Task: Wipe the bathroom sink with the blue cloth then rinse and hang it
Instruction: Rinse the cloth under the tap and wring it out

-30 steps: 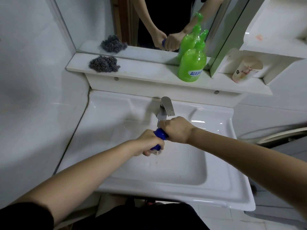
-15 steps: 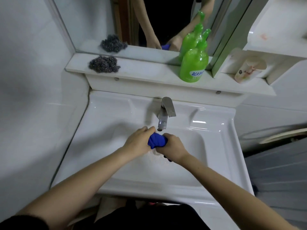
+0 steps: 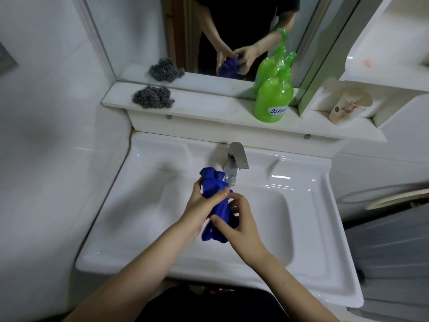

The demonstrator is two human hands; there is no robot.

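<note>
Both hands hold the blue cloth [image 3: 214,201] over the basin of the white sink [image 3: 308,205], just in front of the metal faucet [image 3: 234,162]. The cloth is bunched into a long twisted roll; its upper end sticks up beside the faucet spout and its lower end hangs between the wrists. The left hand [image 3: 200,205] wraps the upper middle of the roll, its grip closed around the fabric with wet fingertips showing on top. The right hand [image 3: 239,225] takes the lower part, thumb pressed across the cloth and fingers curled behind it. On the shelf [image 3: 209,112] above the sink stand a green soap bottle [image 3: 274,98] and, well to its left, a steel wool scrubber [image 3: 153,96]. A paper cup [image 3: 346,105] lies tilted in the side niche to the right. The mirror [image 3: 139,31] reflects the hands and cloth.
</note>
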